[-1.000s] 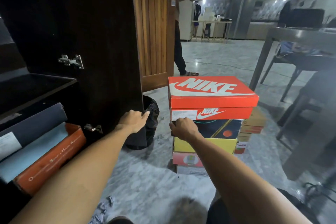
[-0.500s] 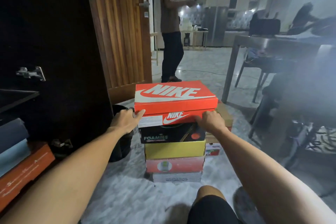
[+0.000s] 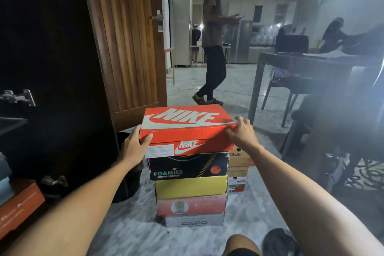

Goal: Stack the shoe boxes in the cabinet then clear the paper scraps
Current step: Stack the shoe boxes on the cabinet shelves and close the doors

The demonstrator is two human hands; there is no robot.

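Nearest, we note a bare knee [image 3: 242,244] cut off at the bottom edge. Our left hand [image 3: 133,147] and right hand [image 3: 242,133] both grasp the lid ends of the Nike box [image 3: 187,129] — topmost of a stack [image 3: 190,187] of five shoe boxes standing on the marble floor [image 3: 128,228]. All boxes are closed; contents hidden. Second stack [image 3: 239,164] behind, mostly hidden. At left, the cabinet [image 3: 52,58] is dark; an orange box [image 3: 18,208] lies inside, cropped. Open floor extends beyond — a person [image 3: 212,37] walks there.
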